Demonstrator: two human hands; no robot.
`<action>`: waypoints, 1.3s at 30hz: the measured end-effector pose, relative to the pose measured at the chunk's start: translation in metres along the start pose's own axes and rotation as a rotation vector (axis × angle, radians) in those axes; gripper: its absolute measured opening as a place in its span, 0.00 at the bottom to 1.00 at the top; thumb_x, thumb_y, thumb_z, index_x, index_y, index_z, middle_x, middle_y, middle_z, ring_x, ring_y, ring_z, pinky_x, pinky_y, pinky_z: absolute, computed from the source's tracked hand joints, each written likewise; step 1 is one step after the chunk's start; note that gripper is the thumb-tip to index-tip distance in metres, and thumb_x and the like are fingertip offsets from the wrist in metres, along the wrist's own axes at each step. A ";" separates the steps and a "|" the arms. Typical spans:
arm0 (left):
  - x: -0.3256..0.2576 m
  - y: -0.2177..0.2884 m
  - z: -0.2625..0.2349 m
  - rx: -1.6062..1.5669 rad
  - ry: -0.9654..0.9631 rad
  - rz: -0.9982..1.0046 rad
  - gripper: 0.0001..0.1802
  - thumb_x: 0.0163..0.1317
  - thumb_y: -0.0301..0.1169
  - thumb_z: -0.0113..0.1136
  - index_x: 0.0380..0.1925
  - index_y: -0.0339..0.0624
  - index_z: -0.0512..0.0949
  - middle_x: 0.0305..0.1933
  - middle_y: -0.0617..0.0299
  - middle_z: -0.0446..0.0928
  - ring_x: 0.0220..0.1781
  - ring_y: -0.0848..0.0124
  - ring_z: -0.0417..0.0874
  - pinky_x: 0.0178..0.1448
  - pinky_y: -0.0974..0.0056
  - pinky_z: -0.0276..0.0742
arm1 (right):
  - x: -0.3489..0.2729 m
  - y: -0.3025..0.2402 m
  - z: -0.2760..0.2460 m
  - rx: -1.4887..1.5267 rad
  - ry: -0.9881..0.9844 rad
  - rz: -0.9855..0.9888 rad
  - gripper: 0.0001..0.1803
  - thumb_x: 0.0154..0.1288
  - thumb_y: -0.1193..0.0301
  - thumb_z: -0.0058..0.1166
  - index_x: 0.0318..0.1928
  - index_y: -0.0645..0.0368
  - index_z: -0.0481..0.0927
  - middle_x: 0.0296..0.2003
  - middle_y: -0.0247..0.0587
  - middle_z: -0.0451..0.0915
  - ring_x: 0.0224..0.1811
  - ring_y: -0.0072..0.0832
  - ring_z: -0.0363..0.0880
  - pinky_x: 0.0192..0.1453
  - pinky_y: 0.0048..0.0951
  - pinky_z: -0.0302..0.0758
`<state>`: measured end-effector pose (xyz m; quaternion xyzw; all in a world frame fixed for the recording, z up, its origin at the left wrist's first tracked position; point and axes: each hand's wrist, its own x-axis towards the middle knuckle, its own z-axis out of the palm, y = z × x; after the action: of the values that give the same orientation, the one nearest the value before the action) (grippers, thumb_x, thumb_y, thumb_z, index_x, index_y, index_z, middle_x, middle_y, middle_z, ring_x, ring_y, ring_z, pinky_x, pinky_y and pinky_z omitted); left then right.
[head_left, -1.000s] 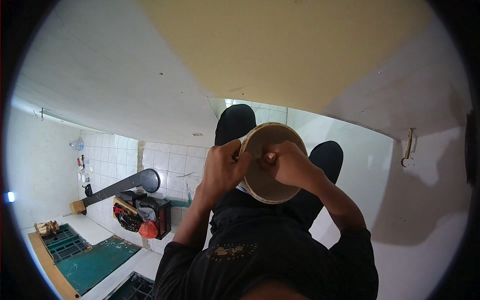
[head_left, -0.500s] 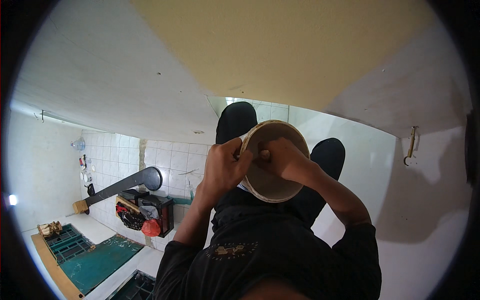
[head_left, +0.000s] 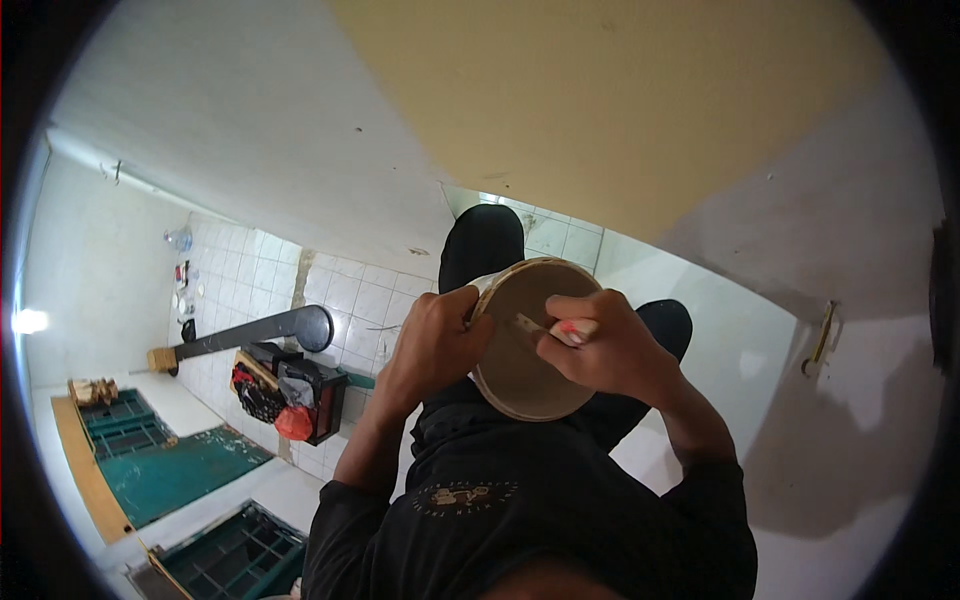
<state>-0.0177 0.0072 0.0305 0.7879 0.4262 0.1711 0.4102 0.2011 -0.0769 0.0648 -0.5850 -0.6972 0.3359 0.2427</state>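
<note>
A round bucket with a pale rim and a brownish-grey inside is held over my lap, between my knees. My left hand is closed on its left rim, thumb over the edge. Above the opening, my right hand is closed round a paintbrush. The brush has a light wooden handle with a red mark, and its narrow end points left. My fingers and palm hide the bristles. How much the bucket contains cannot be made out.
Ahead rises a whitish wall with a large yellow-tan patch. A brass-coloured hook is at the right. To the left, a dark long-bodied object and a black crate of cloths and bags are on the white tiles.
My right hand has risen out of the bucket, bringing the paintbrush handle into sight. The bucket has tilted and shifted slightly nearer; my left hand keeps its hold. The whole view has turned a little.
</note>
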 end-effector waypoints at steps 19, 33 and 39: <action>-0.035 -0.010 -0.025 -0.008 0.081 -0.188 0.11 0.61 0.30 0.59 0.28 0.29 0.79 0.17 0.52 0.72 0.20 0.76 0.71 0.26 0.59 0.69 | -0.056 0.058 0.041 1.320 0.361 0.421 0.13 0.72 0.60 0.55 0.35 0.55 0.73 0.20 0.35 0.76 0.17 0.24 0.74 0.20 0.27 0.71; -0.009 -0.080 -0.022 -0.142 0.061 -0.075 0.16 0.62 0.34 0.59 0.25 0.29 0.76 0.17 0.52 0.72 0.21 0.74 0.73 0.27 0.59 0.70 | -0.046 0.046 0.081 1.272 0.732 0.336 0.13 0.75 0.66 0.52 0.32 0.56 0.72 0.22 0.40 0.78 0.17 0.25 0.74 0.21 0.31 0.72; -0.002 -0.096 -0.015 -0.203 0.144 -0.058 0.15 0.58 0.33 0.59 0.22 0.28 0.73 0.18 0.42 0.70 0.17 0.64 0.71 0.25 0.54 0.67 | -0.040 0.049 0.090 1.355 0.729 0.334 0.12 0.75 0.65 0.52 0.32 0.56 0.73 0.23 0.39 0.78 0.18 0.26 0.76 0.23 0.31 0.72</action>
<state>-0.0796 0.0420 -0.0364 0.7152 0.4578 0.2577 0.4610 0.1757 -0.1284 -0.0290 -0.4799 -0.1196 0.5068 0.7061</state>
